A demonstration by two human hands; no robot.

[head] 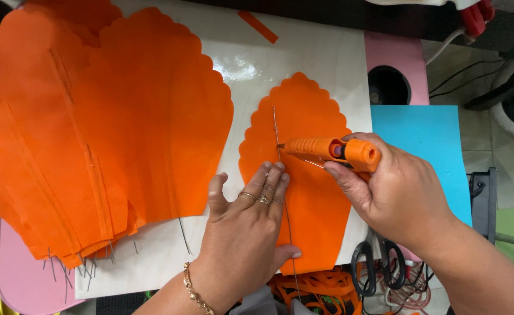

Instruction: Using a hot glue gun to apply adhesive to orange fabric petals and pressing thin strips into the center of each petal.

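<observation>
An orange scalloped paper petal (303, 111) lies flat on a glossy white board (251, 64). A thin metal wire (276, 125) runs down its middle, past the petal's lower edge. My left hand (248, 224) presses flat on the petal's lower left part, fingertips beside the wire. My right hand (394, 189) grips an orange glue gun (330, 150), its nozzle tip touching the wire on the petal.
A stack of larger orange petals (93, 128) with wire stems covers the left side. A pink surface with a dark round hole (388, 86), a blue sheet (429, 140), black-handled scissors (373, 265) and orange scraps (318, 289) lie right and below.
</observation>
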